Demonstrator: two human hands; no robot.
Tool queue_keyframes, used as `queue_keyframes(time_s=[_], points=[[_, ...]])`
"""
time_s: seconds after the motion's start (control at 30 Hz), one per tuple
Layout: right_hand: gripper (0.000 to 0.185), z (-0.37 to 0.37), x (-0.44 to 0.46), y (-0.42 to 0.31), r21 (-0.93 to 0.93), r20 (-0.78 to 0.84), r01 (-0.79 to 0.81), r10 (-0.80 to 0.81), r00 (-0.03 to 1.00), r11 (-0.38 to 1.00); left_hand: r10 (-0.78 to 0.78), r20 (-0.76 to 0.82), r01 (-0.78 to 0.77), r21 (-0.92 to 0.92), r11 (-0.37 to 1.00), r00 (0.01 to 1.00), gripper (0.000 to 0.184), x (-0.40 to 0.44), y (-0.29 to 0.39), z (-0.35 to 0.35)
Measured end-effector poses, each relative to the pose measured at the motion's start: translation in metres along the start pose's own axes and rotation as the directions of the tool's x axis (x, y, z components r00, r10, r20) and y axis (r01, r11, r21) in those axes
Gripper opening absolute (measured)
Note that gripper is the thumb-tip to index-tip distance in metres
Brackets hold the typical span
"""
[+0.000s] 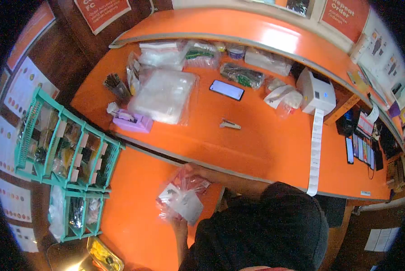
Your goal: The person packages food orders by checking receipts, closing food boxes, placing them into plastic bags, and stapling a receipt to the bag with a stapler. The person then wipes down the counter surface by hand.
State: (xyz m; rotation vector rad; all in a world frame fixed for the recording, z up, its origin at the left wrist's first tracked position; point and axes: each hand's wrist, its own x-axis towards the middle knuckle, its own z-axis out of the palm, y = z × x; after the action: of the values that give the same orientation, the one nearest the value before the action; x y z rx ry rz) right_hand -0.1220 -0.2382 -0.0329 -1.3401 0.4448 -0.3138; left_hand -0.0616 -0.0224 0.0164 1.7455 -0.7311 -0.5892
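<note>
A clear plastic bag point(170, 205) with red contents hangs between my hands above the orange counter. A white paper or label point(189, 207) shows on its front. At the top of the bag, my right hand point(194, 171) is closed on the gathered plastic, its fingers partly hidden. My left hand point(180, 224) is at the bag's lower edge, mostly covered by the bag, so its fingers do not show clearly. Dark sleeves and clothing point(261, 226) cover the lower right of the view.
Green tiered baskets point(67, 180) with small packets stand left. A yellow-filled tray point(104, 255) is below. On the orange counter point(265, 131) lie a purple tape dispenser point(132, 122), plastic bags point(164, 95), a phone point(227, 90), a cutter point(230, 124) and a label printer point(316, 92) trailing paper.
</note>
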Motion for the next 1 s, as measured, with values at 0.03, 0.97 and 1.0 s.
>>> queue_keyframes(time_s=[0.03,0.97,1.0], points=[[0.042,-0.011,-0.011,-0.014,0.092,-0.05,0.021,-0.017,0.999,0.996,0.048,0.042,-0.051,0.076,0.996,0.998,0.063,0.009,0.011,0.002],[0.057,-0.513,-0.106,-0.333,-0.595,-0.712,-0.491,-0.701,-0.047,0.637,0.092,0.543,0.006,-0.176,0.984,0.834,0.037,0.146,0.024,0.099],[0.056,-0.509,-0.093,-0.337,-0.584,-0.653,-0.551,-0.748,-0.116,0.595,-0.004,0.517,0.113,-0.18,0.977,0.856,0.036,0.14,0.011,0.086]])
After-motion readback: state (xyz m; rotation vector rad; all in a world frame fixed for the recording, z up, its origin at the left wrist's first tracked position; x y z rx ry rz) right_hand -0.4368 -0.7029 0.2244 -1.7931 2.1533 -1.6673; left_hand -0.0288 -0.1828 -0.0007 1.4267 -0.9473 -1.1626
